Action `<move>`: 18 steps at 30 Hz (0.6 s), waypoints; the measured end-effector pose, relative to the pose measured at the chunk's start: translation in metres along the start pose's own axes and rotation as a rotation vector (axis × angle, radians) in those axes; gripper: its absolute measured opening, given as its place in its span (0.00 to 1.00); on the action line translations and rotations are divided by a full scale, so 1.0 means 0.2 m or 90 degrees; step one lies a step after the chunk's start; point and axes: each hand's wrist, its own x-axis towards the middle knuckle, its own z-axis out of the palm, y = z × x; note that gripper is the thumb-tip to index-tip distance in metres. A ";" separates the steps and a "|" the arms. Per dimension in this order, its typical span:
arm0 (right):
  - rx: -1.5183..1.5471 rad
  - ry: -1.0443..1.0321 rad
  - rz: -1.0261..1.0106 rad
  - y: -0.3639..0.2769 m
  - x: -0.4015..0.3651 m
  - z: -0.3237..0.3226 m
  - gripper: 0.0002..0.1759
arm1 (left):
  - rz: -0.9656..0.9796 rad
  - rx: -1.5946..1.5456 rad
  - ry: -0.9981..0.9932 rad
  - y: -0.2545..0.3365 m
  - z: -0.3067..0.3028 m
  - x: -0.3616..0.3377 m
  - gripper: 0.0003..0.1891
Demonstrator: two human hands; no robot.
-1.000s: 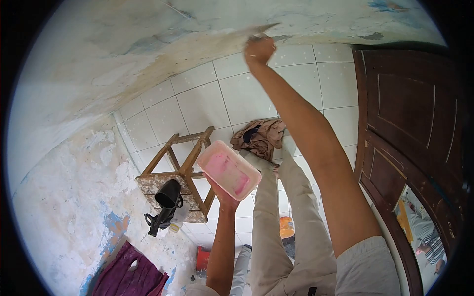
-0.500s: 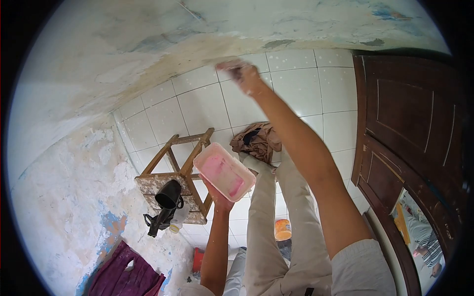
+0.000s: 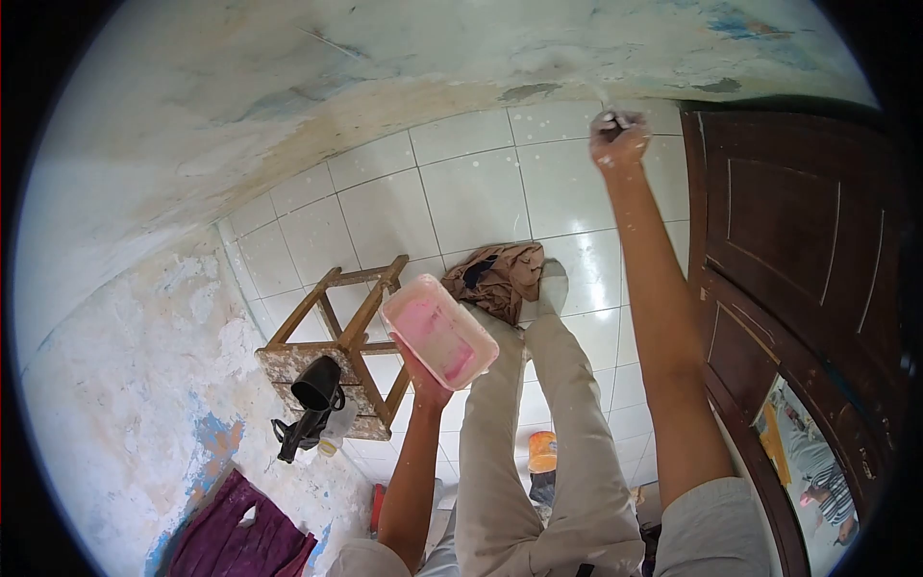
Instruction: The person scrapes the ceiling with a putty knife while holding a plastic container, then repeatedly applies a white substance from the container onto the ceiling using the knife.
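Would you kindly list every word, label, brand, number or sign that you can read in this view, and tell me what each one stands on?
No text can be read.
Orange bucket: any print is too small and blurred to read.
Dark patch on the trousers: too small to tell whether it is a label.
Tray: pink smears, no lettering visible.
Door: pale lines, no lettering visible.

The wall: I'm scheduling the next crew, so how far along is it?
Partway, I'd judge: the wall looks covered in pale stretches. The left hand holds a pink-smeared tray; the right hand, a blurred tool. A grey patch and blue patch show, so seem left.
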 end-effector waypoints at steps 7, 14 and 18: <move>-0.176 0.098 0.127 0.68 0.04 0.11 0.10 | -0.028 -0.090 0.049 -0.03 -0.01 0.04 0.42; -0.002 -0.135 0.017 0.19 -0.09 0.54 0.15 | -0.006 -0.061 0.010 -0.04 -0.06 -0.02 0.41; -0.028 -0.085 0.002 -0.09 -0.32 0.53 0.13 | 0.018 -0.039 -0.031 -0.05 -0.07 -0.03 0.41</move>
